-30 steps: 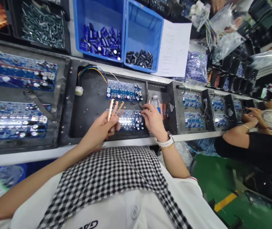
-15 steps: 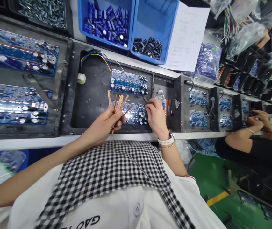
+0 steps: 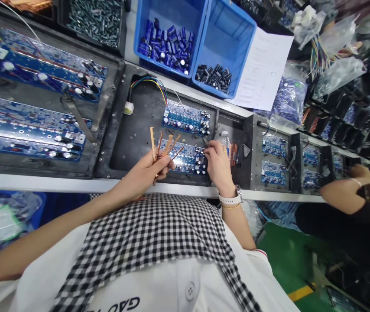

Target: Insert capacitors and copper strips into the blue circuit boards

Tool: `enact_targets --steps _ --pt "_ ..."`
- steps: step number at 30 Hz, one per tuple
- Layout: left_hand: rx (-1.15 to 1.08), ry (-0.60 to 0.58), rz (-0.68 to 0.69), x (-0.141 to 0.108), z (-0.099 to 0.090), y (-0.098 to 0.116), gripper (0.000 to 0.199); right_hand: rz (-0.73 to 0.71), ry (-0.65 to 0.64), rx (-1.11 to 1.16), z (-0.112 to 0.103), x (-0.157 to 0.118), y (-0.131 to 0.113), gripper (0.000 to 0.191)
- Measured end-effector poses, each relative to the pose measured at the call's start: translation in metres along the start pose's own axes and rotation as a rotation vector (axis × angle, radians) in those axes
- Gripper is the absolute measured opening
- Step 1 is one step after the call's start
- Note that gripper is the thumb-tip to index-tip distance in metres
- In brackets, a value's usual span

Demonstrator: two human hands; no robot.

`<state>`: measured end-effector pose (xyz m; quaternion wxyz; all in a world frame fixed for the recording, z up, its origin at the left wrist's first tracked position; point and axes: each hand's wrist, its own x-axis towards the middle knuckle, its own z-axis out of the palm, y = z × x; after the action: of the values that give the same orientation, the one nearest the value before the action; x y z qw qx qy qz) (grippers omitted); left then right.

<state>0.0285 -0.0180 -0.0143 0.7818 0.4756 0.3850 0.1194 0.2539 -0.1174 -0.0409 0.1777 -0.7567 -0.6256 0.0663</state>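
My left hand [image 3: 147,171] is closed around several thin copper strips [image 3: 153,141], which fan out upward from its fingers. Behind them lies the lower blue circuit board [image 3: 185,157], its left end partly covered by the hand and strips. At that board's right end is my right hand [image 3: 218,167], fingers bent and thumb close to the index finger; whatever is in the pinch is hidden. Farther up in the same black tray [image 3: 120,147] sits an upper circuit board [image 3: 186,116] with coloured wires [image 3: 154,79] leading to a white connector [image 3: 128,108].
Right of my right hand, a clear bottle [image 3: 224,139] and more copper strips [image 3: 233,154] occupy a side compartment. Blue bins [image 3: 201,39] with capacitors stand behind the tray, beside a paper sheet [image 3: 269,65]. Other board trays [image 3: 90,167] flank mine. A co-worker's arm [image 3: 342,195] is at right.
The view has shifted, so the bench appears farther right and tilted. My left hand still grips the strips, and my right hand stays at the lower board's right end.
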Motion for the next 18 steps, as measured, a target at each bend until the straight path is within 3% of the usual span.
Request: enact_targets --steps 6,9,12,15,18 --pt "-0.041 -0.022 0.025 -0.001 -0.001 0.003 0.024 0.067 0.081 0.079 -0.002 -0.003 0.0 0.02" --pt "-0.101 -0.009 0.037 -0.002 0.001 0.003 0.026 0.128 0.137 0.168 -0.013 0.0 -0.015 0.018" --pt "-0.179 -0.015 0.082 -0.006 0.008 0.008 0.025 0.154 0.116 0.458 -0.019 0.005 -0.044 0.035" --pt "-0.267 -0.136 0.149 -0.006 0.013 0.015 0.026 0.192 0.031 0.848 -0.019 0.011 -0.076 0.014" --pt "-0.392 -0.165 0.18 -0.001 0.01 0.02 0.035 0.253 0.116 1.065 -0.024 0.02 -0.09 0.012"
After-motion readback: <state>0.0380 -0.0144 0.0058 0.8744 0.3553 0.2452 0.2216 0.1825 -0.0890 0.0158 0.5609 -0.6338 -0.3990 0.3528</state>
